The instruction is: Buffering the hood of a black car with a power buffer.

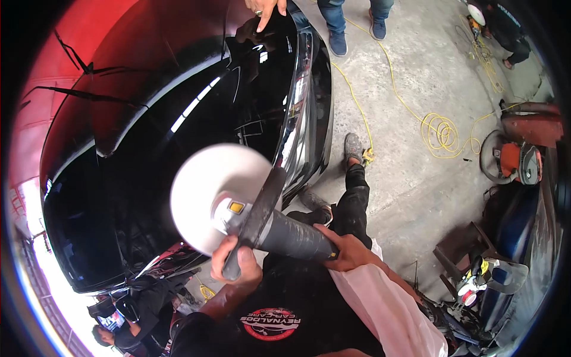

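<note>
I hold a dark grey polisher [295, 236] with a round white pad [205, 184] in front of my body. My left hand [242, 262] is wrapped round its black side handle near the pad. Around the rear end of the tool's body, my right hand [354, 249] is closed. The pad's edge looks blurred, and it hangs over a glossy black car hood [143, 202]; whether it touches I cannot tell. A pale cloth [389, 312] drapes beside my right forearm.
Another person's hand [266, 11] points at the hood's far side. A yellow cord [440, 132] lies coiled on the concrete floor. At right stand an orange-and-black machine [520, 162] and a dark chair [467, 256]. People are also at lower left and upper right.
</note>
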`<state>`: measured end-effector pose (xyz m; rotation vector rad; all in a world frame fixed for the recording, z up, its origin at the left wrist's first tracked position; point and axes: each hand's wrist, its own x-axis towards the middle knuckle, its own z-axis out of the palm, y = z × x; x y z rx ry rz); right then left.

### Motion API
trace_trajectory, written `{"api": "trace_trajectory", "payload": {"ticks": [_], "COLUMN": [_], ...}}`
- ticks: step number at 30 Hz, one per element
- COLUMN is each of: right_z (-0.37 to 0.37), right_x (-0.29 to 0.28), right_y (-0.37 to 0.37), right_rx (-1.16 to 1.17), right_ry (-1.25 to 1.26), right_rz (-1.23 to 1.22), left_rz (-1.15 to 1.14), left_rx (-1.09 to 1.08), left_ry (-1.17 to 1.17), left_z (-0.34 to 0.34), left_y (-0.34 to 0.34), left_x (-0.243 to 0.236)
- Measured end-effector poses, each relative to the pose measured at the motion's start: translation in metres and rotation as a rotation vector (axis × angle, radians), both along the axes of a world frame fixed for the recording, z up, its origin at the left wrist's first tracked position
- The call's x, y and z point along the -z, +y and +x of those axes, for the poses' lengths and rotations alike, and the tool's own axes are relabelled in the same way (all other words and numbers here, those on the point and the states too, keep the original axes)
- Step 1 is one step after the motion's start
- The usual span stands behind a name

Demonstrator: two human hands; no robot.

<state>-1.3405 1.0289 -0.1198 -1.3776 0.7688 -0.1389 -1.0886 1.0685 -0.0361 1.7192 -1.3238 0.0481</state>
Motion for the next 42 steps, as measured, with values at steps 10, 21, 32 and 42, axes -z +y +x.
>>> {"api": "trace_trajectory", "payload": {"ticks": [10, 21, 32, 42], "right_z": [-0.037, -0.041, -0.041, -0.008], "right_x": [0.016, 0.018, 0.033, 0.002], "right_y": [-0.026, -0.122, -0.177, -0.189], "right_rx": [0.085, 0.249, 0.406, 0.015], "right_ry": [0.066, 0.119, 0.145, 0.157], "right_rz": [0.145, 0.258, 0.315, 0.079], "left_rz": [0.093, 0.125, 0.168, -0.145], "left_rx": [0.168, 0.291, 0.284, 0.020], "left_ry": [0.208, 0.377, 0.425, 0.410], "left_z": [-0.041, -0.068, -0.084, -0.012], "left_y": [-0.057, -0.220, -0.315, -0.230], "left_x": [0.005, 0.015, 0.034, -0.010]}}
